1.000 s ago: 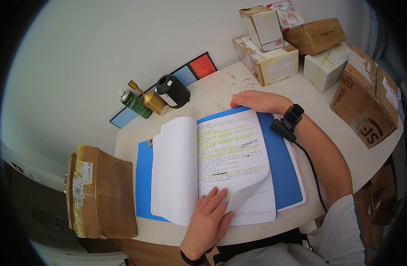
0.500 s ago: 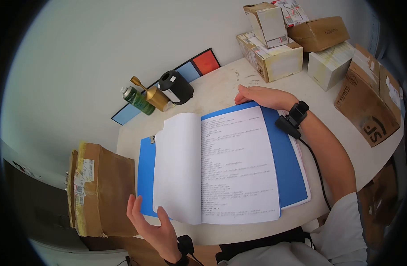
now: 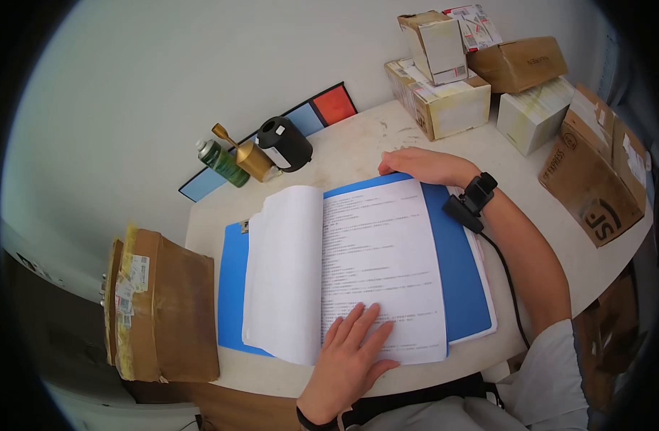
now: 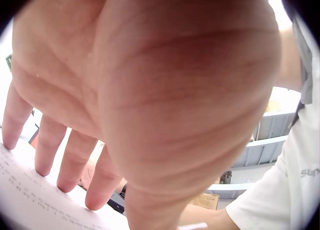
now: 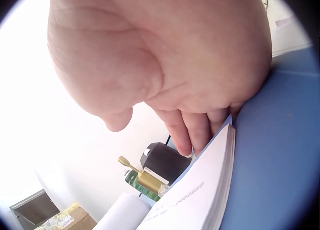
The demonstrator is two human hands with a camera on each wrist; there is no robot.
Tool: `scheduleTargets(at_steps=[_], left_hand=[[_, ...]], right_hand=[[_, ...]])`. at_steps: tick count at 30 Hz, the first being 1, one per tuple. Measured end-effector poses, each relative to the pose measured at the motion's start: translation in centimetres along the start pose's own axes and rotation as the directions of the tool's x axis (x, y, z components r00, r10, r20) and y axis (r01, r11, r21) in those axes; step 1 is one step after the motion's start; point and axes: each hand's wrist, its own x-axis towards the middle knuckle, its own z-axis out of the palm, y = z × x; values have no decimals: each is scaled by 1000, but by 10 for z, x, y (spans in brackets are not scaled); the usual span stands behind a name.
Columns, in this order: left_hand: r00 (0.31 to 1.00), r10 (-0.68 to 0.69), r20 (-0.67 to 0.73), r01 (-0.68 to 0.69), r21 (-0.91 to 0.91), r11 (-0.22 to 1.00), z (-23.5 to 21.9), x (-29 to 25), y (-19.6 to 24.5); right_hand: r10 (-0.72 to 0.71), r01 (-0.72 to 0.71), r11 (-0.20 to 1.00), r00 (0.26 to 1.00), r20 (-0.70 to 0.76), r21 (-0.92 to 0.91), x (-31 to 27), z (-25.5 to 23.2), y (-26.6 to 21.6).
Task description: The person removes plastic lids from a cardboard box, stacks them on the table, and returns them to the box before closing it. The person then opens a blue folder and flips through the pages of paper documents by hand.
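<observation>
A blue clipboard folder [image 3: 467, 266] lies on the table with a stack of printed sheets in it. The turned sheets [image 3: 282, 276] curl over to the left, and a printed page [image 3: 383, 251] faces up on the right. On that page's lower part rests my left hand [image 3: 346, 366], fingers spread and fairly straight; the left wrist view has its fingertips [image 4: 95, 202] right at the paper. My right hand [image 3: 433, 167] lies at the folder's top edge. In the right wrist view its fingers [image 5: 195, 132] reach past that edge, and the thumb stands apart.
Along the wall stand a green spray can [image 3: 223, 164], a gold long-necked container [image 3: 252, 162] and a black cylinder [image 3: 285, 146]. Several boxes, including a white one [image 3: 534, 115] and a brown carton [image 3: 595, 172], crowd the back right. Another carton [image 3: 178, 309] stands at left.
The highlighted page has been turned over to the left, exposing a page without highlights. My left hand swung left, then came back onto the right page. My right hand stays at the folder's top edge.
</observation>
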Motion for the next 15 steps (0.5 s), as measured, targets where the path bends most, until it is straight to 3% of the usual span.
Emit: scheduleTargets(at_steps=[8, 10, 12, 13, 14, 15], left_hand=[[997, -20, -72, 24, 55, 998, -2, 8, 12], [970, -82, -229, 96, 53, 994, -1, 2, 0], [830, -158, -536, 237, 81, 968, -9, -9, -16], [716, -426, -553, 431, -129, 893, -13, -22, -35], [550, -660, -511, 582, -332, 742, -19, -35, -54], [479, -674, -563, 595, -356, 720, -30, -45, -63]], right_hand=[[19, -19, 1000, 1000, -1, 24, 3, 1, 2], [12, -12, 1000, 1000, 3, 17, 0, 1, -3], [41, -41, 999, 999, -18, 3, -5, 0, -7], [43, -43, 999, 999, -22, 8, -5, 0, -6], [47, -47, 998, 999, -16, 34, -4, 0, -6], [51, -50, 997, 999, -11, 60, -4, -1, -5]])
